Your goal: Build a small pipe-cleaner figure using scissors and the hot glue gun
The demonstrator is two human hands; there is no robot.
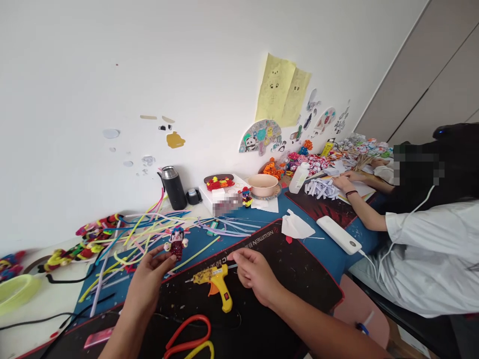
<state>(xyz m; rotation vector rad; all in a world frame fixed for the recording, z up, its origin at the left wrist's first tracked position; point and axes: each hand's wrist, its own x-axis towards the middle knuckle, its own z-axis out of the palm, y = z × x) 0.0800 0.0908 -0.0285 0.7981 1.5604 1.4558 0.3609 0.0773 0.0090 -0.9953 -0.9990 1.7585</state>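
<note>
Our left hand (148,271) grips a chenille doll (176,246), left of the yellow hot-glue gun (214,279); just right of it our right hand (255,275) curls, whether around anything we cannot tell.

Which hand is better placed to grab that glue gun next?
Probably the right hand: it is beside the yellow glue gun, while the left hand holds the small doll. Whether the right hand pinches something tiny is unclear.
</note>
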